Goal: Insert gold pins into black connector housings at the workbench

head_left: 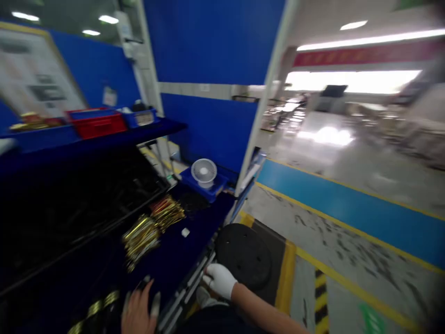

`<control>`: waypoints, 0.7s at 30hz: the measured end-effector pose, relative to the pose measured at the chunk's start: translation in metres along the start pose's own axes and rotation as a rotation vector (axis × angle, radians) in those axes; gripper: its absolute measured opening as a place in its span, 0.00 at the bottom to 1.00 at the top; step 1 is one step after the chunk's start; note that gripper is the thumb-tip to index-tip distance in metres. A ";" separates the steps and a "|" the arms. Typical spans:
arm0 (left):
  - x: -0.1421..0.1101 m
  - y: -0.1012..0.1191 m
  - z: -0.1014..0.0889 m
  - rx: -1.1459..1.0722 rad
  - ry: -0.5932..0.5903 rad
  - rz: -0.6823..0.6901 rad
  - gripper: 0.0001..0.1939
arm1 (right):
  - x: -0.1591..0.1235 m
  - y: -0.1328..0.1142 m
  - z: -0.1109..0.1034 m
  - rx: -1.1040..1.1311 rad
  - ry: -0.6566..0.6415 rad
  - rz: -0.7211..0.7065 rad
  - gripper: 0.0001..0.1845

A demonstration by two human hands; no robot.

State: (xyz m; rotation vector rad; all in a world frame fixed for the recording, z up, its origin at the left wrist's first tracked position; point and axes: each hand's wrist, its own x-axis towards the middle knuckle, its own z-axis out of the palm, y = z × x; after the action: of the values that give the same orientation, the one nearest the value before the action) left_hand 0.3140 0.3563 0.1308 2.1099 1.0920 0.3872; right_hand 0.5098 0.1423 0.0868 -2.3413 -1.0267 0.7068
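Note:
My left hand (137, 310) lies at the bottom of the view on the dark blue work table (174, 260), fingers stretched and apart, holding nothing that I can see. Just left of it are dark parts with gold bands (99, 306). My right hand (219, 279), in a white glove, is curled over the table's metal front rail (194, 278). Heaps of gold-coloured strips (153, 227) lie further up the table. A small white piece (185, 232) sits alone beside them. The picture is smeared by motion.
A black round stool seat (245, 255) stands right of the table over yellow-and-black floor marking. A small white fan (204, 172) sits in a blue tray. A red bin (97, 123) and blue bins stand on the shelf. A blue floor lane (347, 204) runs to the right.

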 end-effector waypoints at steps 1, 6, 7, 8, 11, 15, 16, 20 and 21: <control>-0.002 -0.002 0.000 -0.132 -0.011 -0.067 0.24 | 0.024 -0.008 -0.002 0.014 -0.034 -0.119 0.09; 0.013 0.006 0.001 -0.683 0.095 -0.208 0.18 | 0.115 -0.051 -0.006 0.155 -0.105 -0.581 0.13; 0.015 0.008 0.000 -0.706 0.110 -0.214 0.18 | 0.127 -0.058 -0.007 0.173 -0.098 -0.654 0.13; 0.017 0.009 0.000 -0.735 0.129 -0.238 0.16 | 0.138 -0.065 -0.008 0.174 -0.099 -0.716 0.12; 0.011 0.011 0.002 -0.877 0.237 -0.384 0.11 | 0.169 -0.085 -0.007 0.113 -0.126 -0.832 0.13; -0.010 0.004 0.005 -1.056 0.453 -0.595 0.11 | 0.197 -0.121 0.009 0.094 -0.223 -0.940 0.14; -0.016 0.001 0.004 -1.109 0.510 -0.650 0.12 | 0.200 -0.131 0.015 0.093 -0.259 -0.969 0.14; -0.037 -0.017 -0.012 -1.373 0.736 -0.848 0.11 | 0.200 -0.169 0.042 0.039 -0.341 -1.041 0.26; -0.040 -0.022 -0.019 -1.434 0.778 -0.880 0.10 | 0.200 -0.177 0.049 0.016 -0.344 -1.038 0.29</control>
State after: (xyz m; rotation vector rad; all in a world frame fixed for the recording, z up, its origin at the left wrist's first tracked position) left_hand 0.2669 0.3416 0.1304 0.1320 1.3530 1.1198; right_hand 0.5039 0.4130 0.1055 -1.3469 -2.0942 0.6552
